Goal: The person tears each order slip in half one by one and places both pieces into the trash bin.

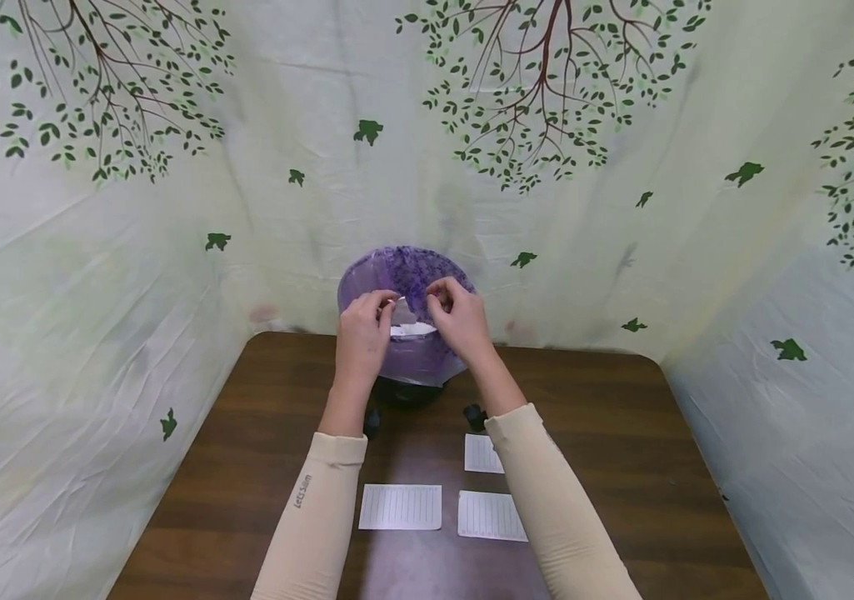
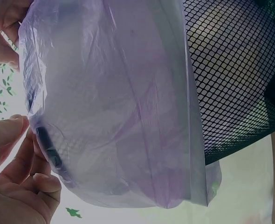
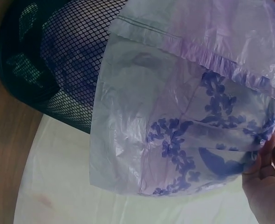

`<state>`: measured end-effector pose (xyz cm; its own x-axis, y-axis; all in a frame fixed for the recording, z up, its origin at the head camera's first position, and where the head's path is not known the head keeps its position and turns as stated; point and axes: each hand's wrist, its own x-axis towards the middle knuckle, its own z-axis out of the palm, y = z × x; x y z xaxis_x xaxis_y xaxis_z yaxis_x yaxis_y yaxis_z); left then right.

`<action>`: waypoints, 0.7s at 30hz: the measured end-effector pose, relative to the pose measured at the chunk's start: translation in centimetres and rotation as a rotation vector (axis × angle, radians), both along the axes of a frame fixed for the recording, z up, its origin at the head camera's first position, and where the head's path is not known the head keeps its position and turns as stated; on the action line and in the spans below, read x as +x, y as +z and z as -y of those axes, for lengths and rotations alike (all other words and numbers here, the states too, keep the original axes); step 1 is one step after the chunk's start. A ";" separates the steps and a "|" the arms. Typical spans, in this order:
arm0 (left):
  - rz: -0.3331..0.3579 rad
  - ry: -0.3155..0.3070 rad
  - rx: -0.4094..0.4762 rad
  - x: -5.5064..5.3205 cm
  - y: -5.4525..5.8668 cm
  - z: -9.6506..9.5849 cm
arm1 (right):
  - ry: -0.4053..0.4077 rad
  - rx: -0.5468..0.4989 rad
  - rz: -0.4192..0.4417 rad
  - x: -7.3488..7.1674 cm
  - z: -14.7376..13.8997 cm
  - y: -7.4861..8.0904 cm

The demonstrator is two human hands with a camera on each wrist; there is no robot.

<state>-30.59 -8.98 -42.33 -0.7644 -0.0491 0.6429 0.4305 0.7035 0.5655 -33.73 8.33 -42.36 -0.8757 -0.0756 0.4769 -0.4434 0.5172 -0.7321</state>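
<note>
Translucent purple plastic bag with violet floral print (image 3: 128,116), its edge turned down over the upper part of a dark mesh basket (image 2: 235,60), directly at the fingertips of both hands. The left hand (image 1: 363,333) pinches the bag's edge; the right hand (image 1: 464,323) pinches it farther along. The thin film should prove light, limp, slippery and easily torn, best held by the folded edge. Nearer the wearer than either hand, white ruled cards (image 1: 400,507) lie on the brown wood-grain desk (image 1: 636,467).
</note>
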 end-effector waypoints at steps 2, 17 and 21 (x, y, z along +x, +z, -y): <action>0.002 -0.006 -0.001 0.1 -0.1 -0.1 | -0.002 -0.007 0.002 0.2 -0.2 0.0; -0.074 -0.051 0.073 3.4 -0.5 -1.3 | -0.040 -0.154 0.011 3.5 -4.0 -1.3; -0.117 -0.090 0.094 5.2 -1.3 -2.2 | -0.068 -0.170 -0.011 4.7 -5.2 -2.2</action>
<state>-25.35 -6.73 -43.66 -0.6888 -0.0482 0.7234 0.5560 0.6052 0.5697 -29.00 13.55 -44.60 -0.8705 0.0660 0.4876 -0.4204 0.4151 -0.8068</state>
